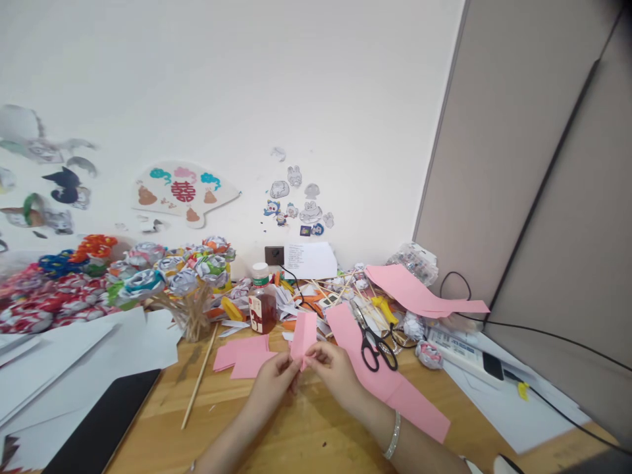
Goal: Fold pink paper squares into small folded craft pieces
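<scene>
Between my two hands a creased piece of pink paper [304,334] stands upright above the table. My left hand [278,378] pinches its lower left edge. With thumb and finger pressed together, my right hand [332,368] grips the lower right corner, and the two hands nearly touch. Beside the left hand lie several cut pink paper pieces [250,356]. A long pink strip [412,398] runs under and past the right forearm. Black-handled scissors [376,347], slightly apart at the handles, rest on that strip.
A bottle of dark liquid [261,306] stands behind the hands. Bundled paper flowers [182,276] rise at the left, near a wooden stick [200,378] and a black flat slab [106,424]. More pink sheets [419,293] and a white power strip [467,355] are at the right.
</scene>
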### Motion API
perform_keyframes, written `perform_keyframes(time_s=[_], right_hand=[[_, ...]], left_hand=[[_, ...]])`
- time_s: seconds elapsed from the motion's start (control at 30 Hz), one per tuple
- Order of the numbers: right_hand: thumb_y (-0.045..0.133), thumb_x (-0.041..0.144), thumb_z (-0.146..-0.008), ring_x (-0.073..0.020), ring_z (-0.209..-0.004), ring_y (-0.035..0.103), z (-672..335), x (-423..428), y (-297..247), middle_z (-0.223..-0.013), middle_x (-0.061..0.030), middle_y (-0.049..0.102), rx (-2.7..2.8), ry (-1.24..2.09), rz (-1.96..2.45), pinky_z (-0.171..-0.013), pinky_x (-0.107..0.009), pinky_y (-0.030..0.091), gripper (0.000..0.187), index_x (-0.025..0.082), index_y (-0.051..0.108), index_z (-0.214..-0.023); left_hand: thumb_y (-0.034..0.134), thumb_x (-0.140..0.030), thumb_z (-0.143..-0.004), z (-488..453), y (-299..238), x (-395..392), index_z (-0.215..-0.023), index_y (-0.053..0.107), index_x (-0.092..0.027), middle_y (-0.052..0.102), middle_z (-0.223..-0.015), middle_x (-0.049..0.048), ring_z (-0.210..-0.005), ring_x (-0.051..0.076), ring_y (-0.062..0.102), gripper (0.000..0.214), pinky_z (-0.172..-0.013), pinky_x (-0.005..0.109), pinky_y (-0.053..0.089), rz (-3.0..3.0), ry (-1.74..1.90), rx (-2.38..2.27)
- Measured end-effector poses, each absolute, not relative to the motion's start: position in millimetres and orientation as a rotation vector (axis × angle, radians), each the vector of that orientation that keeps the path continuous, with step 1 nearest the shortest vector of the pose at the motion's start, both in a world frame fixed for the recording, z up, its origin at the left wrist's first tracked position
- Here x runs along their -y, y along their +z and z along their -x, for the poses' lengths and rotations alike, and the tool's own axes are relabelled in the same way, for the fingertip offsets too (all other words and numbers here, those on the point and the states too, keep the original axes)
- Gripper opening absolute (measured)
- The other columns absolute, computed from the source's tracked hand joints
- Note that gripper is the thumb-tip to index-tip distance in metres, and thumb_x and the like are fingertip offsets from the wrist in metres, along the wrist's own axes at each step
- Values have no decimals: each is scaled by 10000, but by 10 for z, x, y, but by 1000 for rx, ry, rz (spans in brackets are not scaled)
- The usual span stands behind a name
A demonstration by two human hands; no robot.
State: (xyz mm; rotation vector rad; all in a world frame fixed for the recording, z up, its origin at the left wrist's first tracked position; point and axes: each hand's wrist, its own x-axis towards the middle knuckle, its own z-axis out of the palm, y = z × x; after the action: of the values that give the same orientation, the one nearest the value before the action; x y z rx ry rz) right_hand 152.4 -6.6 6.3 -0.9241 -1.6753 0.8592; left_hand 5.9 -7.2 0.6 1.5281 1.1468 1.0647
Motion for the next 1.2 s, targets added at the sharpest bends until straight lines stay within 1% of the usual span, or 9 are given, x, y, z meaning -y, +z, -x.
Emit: perform_keyframes(time_s=[0.17,0.37,0.53,0.73,0.83,1.1,1.2], right_hand=[[539,214,-738,-153,-688,579,-1498,73,77,-713,-11,620,1629,866,942,-641,-251,450,69,168,591,-743],[528,187,-725,-155,-674,575,-1482,82,80,-707,-13,613,1595,855,978,-632,-255,451,63,165,586,-732],[519,164,-714,-154,-688,566,-1496,89,71,-730,-14,607,1598,843,1006,-633,-252,447,93,169,593,-771],[508,145,-702,-147,-707,546,-1506,79,34,-787,-9,593,1666,819,1014,-639,-247,439,182,189,588,-859],[505,139,-694,-142,-708,536,-1503,84,39,-804,-7,589,1675,818,1004,-643,-244,434,200,191,585,-871],[488,143,-687,-133,-614,496,-1473,107,37,-678,8,523,1587,814,1071,-557,-230,399,170,185,575,-827],[469,179,-725,-137,-621,508,-1474,105,21,-671,6,515,1572,861,1025,-563,-235,408,165,186,566,-858]], left_hand=[[474,-479,-724,-58,12,75,-554,468,-179,487,-387,-64,-353,100,438,345,-411,210,329,-1541,1066,-1164],[488,-502,-700,-75,7,77,-546,481,-174,482,-374,-61,-346,98,429,362,-395,208,325,-1512,1071,-1178],[538,-489,-662,-114,6,86,-525,444,-180,473,-369,-70,-336,87,418,351,-380,201,315,-1506,1038,-1192],[529,-503,-664,-124,-5,104,-525,440,-180,483,-344,-66,-298,83,410,362,-358,199,311,-1460,1020,-1179],[535,-519,-651,-119,0,108,-511,421,-188,468,-321,-70,-282,88,412,377,-348,202,308,-1435,1030,-1157],[530,-505,-666,-135,12,123,-509,396,-198,462,-314,-77,-263,89,413,369,-328,200,298,-1436,1043,-1141],[526,-470,-677,-141,19,137,-519,401,-197,453,-322,-82,-256,83,402,339,-319,197,292,-1417,1072,-1141]])
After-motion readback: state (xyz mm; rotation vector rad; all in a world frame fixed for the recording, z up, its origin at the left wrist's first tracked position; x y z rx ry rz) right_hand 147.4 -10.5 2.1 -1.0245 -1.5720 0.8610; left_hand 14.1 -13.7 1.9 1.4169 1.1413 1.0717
